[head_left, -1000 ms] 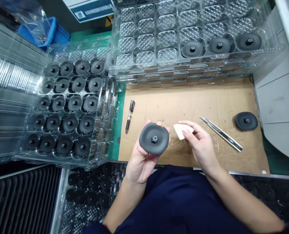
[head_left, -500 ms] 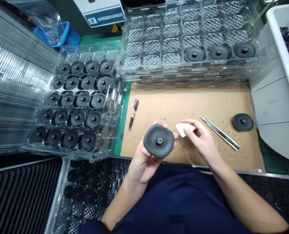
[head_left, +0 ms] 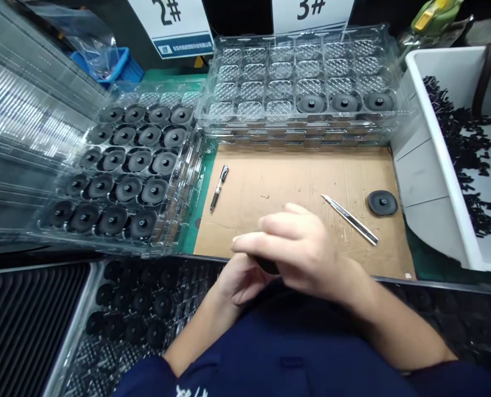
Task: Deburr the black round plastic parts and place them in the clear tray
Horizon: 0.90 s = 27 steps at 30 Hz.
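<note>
My left hand (head_left: 239, 281) cups a black round disc (head_left: 266, 266) from below, close to my body; only a dark sliver of the disc shows. My right hand (head_left: 299, 251) lies across the top of the disc with its fingers pressed together and pointing left, slightly blurred. Whatever its fingers hold is hidden. Both hands hover over the near edge of a brown cardboard sheet (head_left: 295, 182).
On the cardboard lie a pen (head_left: 219, 188), a utility knife (head_left: 350, 219) and a loose black disc (head_left: 382, 202). A clear tray (head_left: 179, 165) full of discs stands left, a stacked tray (head_left: 270, 77) holding three discs behind, and a white bin (head_left: 438, 160) of small black parts right.
My right hand moved left over the disc and now covers it; the white piece it held is out of sight. The camera tilted up, showing the bin and signs.
</note>
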Each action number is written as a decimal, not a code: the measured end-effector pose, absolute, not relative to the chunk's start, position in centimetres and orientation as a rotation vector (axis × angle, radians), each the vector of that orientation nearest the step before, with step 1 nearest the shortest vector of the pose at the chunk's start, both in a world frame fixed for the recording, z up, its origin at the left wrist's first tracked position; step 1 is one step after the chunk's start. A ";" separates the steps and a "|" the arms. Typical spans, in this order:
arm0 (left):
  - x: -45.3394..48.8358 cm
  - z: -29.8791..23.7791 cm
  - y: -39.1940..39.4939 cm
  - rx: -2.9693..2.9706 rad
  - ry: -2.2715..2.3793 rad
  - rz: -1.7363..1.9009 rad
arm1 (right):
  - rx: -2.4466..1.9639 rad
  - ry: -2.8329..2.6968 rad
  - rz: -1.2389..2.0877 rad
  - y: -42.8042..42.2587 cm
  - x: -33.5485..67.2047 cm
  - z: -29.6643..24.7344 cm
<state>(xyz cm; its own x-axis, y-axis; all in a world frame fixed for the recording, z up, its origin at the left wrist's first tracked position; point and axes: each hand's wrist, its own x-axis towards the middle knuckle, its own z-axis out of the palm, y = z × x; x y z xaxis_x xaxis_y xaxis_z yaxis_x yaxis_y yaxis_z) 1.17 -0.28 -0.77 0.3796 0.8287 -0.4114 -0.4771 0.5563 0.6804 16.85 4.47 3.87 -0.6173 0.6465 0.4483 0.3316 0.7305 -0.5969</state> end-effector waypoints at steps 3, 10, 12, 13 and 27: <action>1.1 -0.5 -0.2 0.378 0.721 0.867 | -0.840 -2.239 0.786 5.0 17.2 3.4; 1.2 -0.8 0.2 0.217 0.621 0.980 | -0.722 -2.210 0.706 5.7 16.6 2.9; 0.6 -0.9 0.3 0.211 0.627 0.988 | -0.851 -2.116 0.869 6.5 17.5 1.9; 0.2 -1.0 0.3 0.211 0.623 0.982 | -0.960 -2.065 0.934 6.9 18.2 1.1; -0.4 -1.1 1.3 0.167 0.474 0.954 | -1.435 -1.968 0.819 6.2 18.7 -7.5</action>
